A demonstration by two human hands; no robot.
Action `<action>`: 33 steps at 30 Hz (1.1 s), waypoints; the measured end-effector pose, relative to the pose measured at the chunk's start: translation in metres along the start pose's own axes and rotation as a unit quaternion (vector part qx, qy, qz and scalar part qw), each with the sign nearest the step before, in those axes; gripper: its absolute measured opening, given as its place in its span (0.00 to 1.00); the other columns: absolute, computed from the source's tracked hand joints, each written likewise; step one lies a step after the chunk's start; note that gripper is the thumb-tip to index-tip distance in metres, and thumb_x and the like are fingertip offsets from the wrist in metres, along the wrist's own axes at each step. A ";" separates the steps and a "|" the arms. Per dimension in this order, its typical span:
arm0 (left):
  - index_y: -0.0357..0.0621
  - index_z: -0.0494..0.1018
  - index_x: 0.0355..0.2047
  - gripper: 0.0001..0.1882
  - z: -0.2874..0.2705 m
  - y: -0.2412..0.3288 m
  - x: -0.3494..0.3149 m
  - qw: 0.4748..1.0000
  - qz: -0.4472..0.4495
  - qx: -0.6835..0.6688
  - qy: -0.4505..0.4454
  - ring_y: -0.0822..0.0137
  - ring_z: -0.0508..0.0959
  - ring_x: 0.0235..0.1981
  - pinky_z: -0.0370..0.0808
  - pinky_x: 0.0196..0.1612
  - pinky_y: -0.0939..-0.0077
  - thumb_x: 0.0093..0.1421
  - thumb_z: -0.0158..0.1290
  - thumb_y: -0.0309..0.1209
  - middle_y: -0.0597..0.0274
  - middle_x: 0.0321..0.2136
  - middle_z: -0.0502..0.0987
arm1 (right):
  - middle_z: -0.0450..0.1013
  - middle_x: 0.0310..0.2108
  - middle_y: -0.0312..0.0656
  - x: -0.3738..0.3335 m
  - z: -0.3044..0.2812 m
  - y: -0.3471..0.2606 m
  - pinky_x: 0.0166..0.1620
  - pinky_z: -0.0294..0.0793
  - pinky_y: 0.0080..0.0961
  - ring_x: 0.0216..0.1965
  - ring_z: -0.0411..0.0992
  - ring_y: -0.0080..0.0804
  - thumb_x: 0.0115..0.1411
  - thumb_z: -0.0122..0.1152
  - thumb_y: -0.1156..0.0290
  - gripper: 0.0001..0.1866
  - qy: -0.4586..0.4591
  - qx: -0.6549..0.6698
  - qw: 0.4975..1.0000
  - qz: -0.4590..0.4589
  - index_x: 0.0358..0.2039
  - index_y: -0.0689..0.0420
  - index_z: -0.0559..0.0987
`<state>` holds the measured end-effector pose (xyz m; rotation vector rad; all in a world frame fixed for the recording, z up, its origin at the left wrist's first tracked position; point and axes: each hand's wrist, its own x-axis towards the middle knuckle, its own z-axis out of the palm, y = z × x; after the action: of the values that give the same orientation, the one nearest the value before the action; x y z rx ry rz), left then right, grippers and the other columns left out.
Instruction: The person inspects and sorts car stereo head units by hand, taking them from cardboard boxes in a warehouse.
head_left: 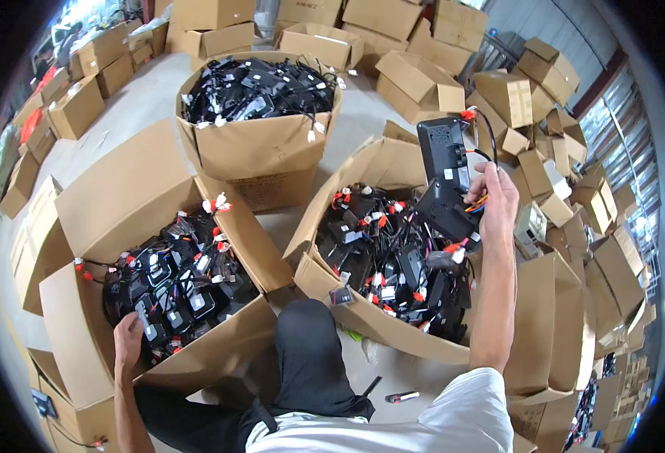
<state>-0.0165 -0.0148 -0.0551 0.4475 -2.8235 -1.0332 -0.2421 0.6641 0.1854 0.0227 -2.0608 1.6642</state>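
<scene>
Two wired black plastic units [443, 147] are held above the right carton [378, 322], pinched at their wires in the right hand's [496, 198] grip. The left hand [128, 337] is at similar units in the left carton [208, 343]; I cannot tell whether its grip is closed. A third filled carton [264, 147] stands beyond.

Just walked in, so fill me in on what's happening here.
The person's right hand holds wired black plastic units up at the right-hand box, which contains many similar pieces. The left hand is down in the left-hand box, at the pile's edge; its grip is unclear. A third box, heaped with black units too, stands farther off.
</scene>
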 end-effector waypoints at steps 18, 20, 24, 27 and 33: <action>0.35 0.74 0.44 0.27 0.094 0.223 -0.014 0.570 0.020 -0.750 -0.335 0.57 0.82 0.31 0.81 0.37 0.65 0.71 0.39 0.49 0.47 0.33 0.81 | 0.71 0.16 0.41 -0.158 0.187 -0.109 0.20 0.68 0.20 0.14 0.67 0.25 0.71 0.50 0.59 0.20 -0.452 0.301 0.839 0.032 0.42 0.68 0.76; 0.34 0.71 0.52 0.27 0.097 0.223 -0.015 0.457 0.033 -0.814 -0.357 0.56 0.81 0.44 0.78 0.49 0.64 0.70 0.41 0.47 0.45 0.42 0.80 | 0.73 0.17 0.39 -0.170 0.200 -0.101 0.21 0.67 0.18 0.15 0.68 0.22 0.70 0.51 0.60 0.20 -0.510 0.254 0.819 0.060 0.42 0.68 0.77; 0.37 0.65 0.62 0.33 0.092 0.230 -0.026 0.435 -0.013 -0.824 -0.364 0.58 0.73 0.57 0.63 0.65 0.64 0.67 0.45 0.52 0.50 0.56 0.74 | 0.73 0.20 0.36 -0.189 0.230 -0.106 0.24 0.65 0.15 0.19 0.66 0.18 0.70 0.53 0.60 0.18 -0.577 0.186 0.791 0.082 0.44 0.65 0.78; 0.39 0.67 0.59 0.32 0.096 0.226 -0.035 0.330 0.003 -0.880 -0.342 0.58 0.74 0.55 0.64 0.65 0.64 0.67 0.46 0.52 0.49 0.55 0.74 | 0.72 0.17 0.38 -0.200 0.242 -0.107 0.21 0.65 0.16 0.15 0.66 0.19 0.70 0.53 0.57 0.21 -0.588 0.181 0.785 0.075 0.41 0.67 0.78; 0.42 0.77 0.44 0.21 0.086 0.221 -0.040 0.336 -0.034 -0.904 -0.262 0.58 0.77 0.49 0.72 0.58 0.62 0.63 0.54 0.47 0.51 0.47 0.78 | 0.73 0.19 0.38 -0.206 0.262 -0.099 0.21 0.62 0.16 0.16 0.65 0.18 0.70 0.53 0.57 0.21 -0.609 0.223 0.760 0.041 0.41 0.67 0.78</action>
<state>-0.0479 0.2109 0.0223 -0.1814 -0.0453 -3.3451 -0.1234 0.3378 0.1619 1.5750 -2.3075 2.5055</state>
